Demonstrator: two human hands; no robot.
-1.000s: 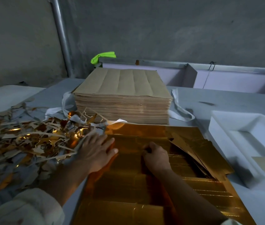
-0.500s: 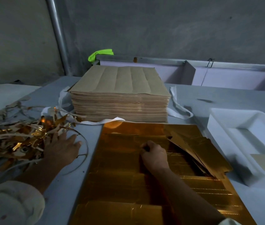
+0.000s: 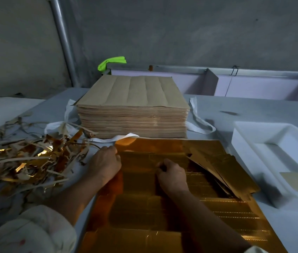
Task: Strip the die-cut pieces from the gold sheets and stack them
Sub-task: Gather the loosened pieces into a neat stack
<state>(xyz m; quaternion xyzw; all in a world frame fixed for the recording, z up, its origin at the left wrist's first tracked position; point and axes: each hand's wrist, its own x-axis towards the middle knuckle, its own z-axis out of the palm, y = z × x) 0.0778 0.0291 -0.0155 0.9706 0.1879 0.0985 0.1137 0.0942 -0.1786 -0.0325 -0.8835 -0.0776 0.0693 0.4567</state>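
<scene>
Left hand [image 3: 106,164] presses, right hand [image 3: 172,175] pinches glossy perforated gold sheet [image 3: 137,214].

Dim, grainy view; glare glints off the gold sheet [image 3: 162,207] and scraps [image 3: 22,161], edges bow, soft shadows lie on the worktop [image 3: 226,114].

I see the gold sheet [image 3: 144,212] lying flat at near centre, mirror side up, with die-cut lines showing as dotted rows along its right side and faint rectangles across the middle. On its right half the stripped pieces [image 3: 223,170] lie in a loose, overlapping fan, gold faces up, reaching past the sheet's right edge. Just beyond its far edge stands the tall stack [image 3: 133,114] of sheets, brown backs up, edges squared.
</scene>
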